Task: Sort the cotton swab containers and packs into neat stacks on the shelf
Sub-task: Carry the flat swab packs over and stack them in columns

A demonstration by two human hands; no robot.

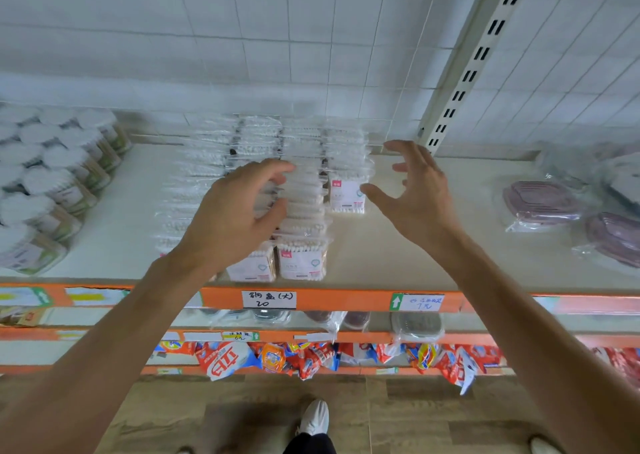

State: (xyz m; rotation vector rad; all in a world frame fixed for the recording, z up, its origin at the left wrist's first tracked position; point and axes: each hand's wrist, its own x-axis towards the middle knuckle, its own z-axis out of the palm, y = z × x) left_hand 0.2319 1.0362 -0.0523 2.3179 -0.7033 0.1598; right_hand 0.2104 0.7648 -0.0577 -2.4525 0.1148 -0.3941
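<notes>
Shelf (381,245): swab packs (304,190) between open-fingered hands.

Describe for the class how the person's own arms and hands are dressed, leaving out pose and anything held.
Both forearms are bare up to the frame edge, with no sleeves in view. The left hand and right hand wear no gloves, and no rings, watch or bracelets show on fingers or wrists.

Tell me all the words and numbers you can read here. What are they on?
"20", under handwritten characters I can't read surely: white tag on the orange shelf edge.
Handwritten price tag beside a green arrow: too blurred.
Small lower tag: too blurred.
Cotton swab packs: print too small.
Red detergent bags: large characters, upside down, unreadable.
</notes>
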